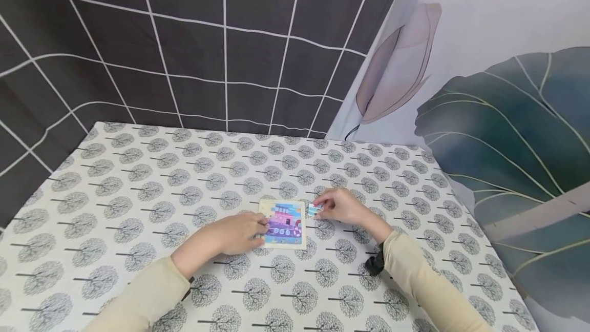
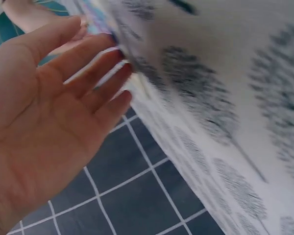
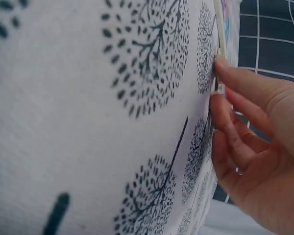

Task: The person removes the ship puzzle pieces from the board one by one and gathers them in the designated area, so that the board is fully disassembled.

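Head view, going left to right: what's on the left side?

— Left hand (image 1: 241, 232), at the puzzle board's left edge. Fingers released, loosely extended, gripping nothing; left wrist view agrees. Can't tell how firmly the fingertips bear on the board, if at all.

And the puzzle board (image 1: 304, 229)?

— Flat on the tree-print tablecloth (image 1: 276, 291), between the two hands. Pale rim, bright printed picture. Upper left corner shows a pale patch, could be an unfilled spot; hand hides part of that side.

Handling?

— Looks light and stiff, so probably prone to skid on cloth. Best steadied by the rim, off the picture.

Next one over?

— Small puzzle piece (image 1: 315, 211), just right of the board. Right hand (image 1: 341, 205) pinches it between thumb and forefinger; other fingers curl loosely in right wrist view. Can't tell whether it touches the cloth.

Grip advice?

— Likely near weightless, rigid, thin; printed face maybe a bit slick. Hold by opposite edges, light pinch. Corners are probably the weak point; squeezing hard could flick it loose.
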The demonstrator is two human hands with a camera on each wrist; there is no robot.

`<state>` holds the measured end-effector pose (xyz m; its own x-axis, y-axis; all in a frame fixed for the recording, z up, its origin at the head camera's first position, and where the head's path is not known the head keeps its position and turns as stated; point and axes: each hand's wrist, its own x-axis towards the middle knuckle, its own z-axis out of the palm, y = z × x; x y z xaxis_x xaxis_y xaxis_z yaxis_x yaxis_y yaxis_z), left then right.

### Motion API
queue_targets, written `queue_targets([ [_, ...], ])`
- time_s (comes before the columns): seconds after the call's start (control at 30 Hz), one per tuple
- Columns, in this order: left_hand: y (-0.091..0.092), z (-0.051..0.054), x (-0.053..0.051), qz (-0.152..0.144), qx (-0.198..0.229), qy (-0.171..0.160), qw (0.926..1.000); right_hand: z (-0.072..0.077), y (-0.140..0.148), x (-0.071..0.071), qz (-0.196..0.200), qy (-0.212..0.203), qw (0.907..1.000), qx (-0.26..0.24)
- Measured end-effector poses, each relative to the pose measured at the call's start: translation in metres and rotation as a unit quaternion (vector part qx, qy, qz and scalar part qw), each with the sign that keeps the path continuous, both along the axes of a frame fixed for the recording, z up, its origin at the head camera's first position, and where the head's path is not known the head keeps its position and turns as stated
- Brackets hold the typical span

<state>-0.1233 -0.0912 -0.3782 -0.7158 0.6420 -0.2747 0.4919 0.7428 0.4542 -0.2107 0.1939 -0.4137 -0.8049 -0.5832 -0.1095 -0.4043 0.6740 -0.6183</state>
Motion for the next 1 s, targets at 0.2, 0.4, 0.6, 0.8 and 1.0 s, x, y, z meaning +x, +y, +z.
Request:
queue_targets([
  [0.2,0.003,-0.002,0.005,0.034,0.010,-0.030,0.9989,0.002,-0.007,0.003,-0.034,-0.014,0.9988,0.032],
  [0.4,0.014,-0.009,0.006,0.006,-0.020,0.079,0.9967,0.004,-0.009,0.009,-0.036,0.021,0.9975,0.058],
  [0.6,0.024,-0.019,0.006,-0.005,-0.028,0.138,0.9901,0.004,-0.004,0.014,-0.014,0.050,0.9970,0.057],
  [0.8,0.030,-0.023,0.004,-0.031,-0.019,0.126,0.9914,0.001,0.001,0.015,0.005,0.053,0.9972,0.052],
  [1.0,0.034,-0.023,-0.001,-0.056,-0.078,0.139,0.9857,-0.001,0.002,0.011,-0.002,0.023,0.9989,0.041],
])
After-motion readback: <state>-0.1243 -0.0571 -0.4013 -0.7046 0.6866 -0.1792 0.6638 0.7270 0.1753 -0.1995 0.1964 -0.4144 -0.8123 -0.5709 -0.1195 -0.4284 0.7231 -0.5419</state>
